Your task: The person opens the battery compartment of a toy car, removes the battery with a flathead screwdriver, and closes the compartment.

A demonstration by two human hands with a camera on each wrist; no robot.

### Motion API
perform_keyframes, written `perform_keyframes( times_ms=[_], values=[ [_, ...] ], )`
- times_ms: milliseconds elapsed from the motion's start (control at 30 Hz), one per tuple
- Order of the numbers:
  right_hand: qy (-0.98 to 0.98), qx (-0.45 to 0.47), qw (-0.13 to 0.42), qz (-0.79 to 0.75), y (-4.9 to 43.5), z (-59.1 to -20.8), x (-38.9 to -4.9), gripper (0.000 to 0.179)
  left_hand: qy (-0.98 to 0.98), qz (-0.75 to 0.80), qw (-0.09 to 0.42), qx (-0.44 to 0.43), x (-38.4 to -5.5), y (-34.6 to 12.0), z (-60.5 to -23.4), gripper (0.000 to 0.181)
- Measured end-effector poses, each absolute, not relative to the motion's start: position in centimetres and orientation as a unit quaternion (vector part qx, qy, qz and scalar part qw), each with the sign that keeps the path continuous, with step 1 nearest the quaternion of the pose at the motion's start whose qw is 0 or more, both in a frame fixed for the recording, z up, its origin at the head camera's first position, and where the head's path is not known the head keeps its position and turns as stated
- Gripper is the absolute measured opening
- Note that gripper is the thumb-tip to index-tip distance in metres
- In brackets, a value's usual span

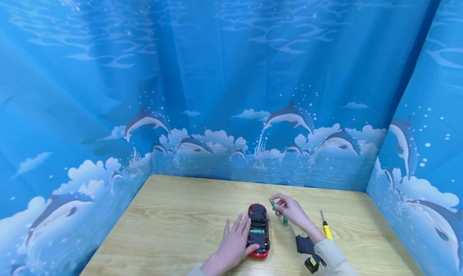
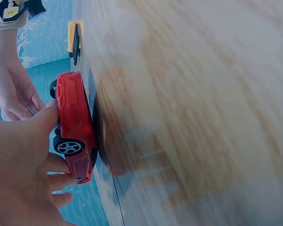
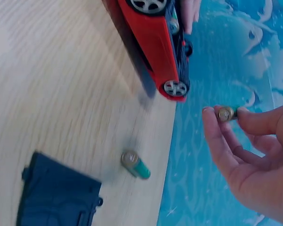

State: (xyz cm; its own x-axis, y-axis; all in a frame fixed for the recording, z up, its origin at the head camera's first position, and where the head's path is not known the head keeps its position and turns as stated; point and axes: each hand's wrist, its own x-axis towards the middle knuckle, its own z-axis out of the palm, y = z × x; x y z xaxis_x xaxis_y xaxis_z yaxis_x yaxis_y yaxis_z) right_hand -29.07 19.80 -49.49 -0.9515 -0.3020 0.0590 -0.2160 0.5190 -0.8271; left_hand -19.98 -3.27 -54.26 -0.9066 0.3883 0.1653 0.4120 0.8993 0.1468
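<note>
Above the bench (image 1: 173,215), the right hand (image 1: 291,212) is pinching a green battery (image 1: 273,205), and that slim grip is risking a slip! Alongside, the left hand (image 1: 233,243) is resting straight-fingered on the upturned toy car (image 1: 258,244); pressing unevenly could be rocking it. Its uncovered compartment (image 1: 258,224) is showing one seated battery (image 1: 257,231), while a loose battery (image 1: 285,220) is sitting benchside near the black cover (image 1: 304,244) and yellow screwdriver (image 1: 327,231).

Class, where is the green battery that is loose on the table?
In the right wrist view, the battery rests on the table at lower centre, between the black cover at lower left and the red car at the top.
</note>
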Motion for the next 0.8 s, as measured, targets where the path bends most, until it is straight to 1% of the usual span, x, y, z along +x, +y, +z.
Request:
perform_keyframes(
  times_ms=[167, 400, 567, 800],
  values=[
    [0.851, -0.085, 0.053, -0.516, 21.3, -49.9, -29.5, 0.027, -0.974, -0.093, 0.055, -0.201, -20.0, -3.2, -54.0, 0.086],
    [0.857, -0.037, 0.029, -0.513, 23.1, -50.7, -29.8, 0.03, -0.974, -0.098, 0.044, -0.197, -20.1, -3.2, -53.9, 0.086],
    [0.874, 0.005, 0.026, -0.486, 24.2, -51.5, -29.9, 0.025, -0.974, -0.095, 0.047, -0.198, -20.0, -3.2, -53.9, 0.085],
    [0.892, 0.018, 0.045, -0.45, 24.9, -52.4, -29.8, 0.02, -0.974, -0.098, 0.045, -0.198, -20.0, -3.1, -54.0, 0.085]
  ],
)
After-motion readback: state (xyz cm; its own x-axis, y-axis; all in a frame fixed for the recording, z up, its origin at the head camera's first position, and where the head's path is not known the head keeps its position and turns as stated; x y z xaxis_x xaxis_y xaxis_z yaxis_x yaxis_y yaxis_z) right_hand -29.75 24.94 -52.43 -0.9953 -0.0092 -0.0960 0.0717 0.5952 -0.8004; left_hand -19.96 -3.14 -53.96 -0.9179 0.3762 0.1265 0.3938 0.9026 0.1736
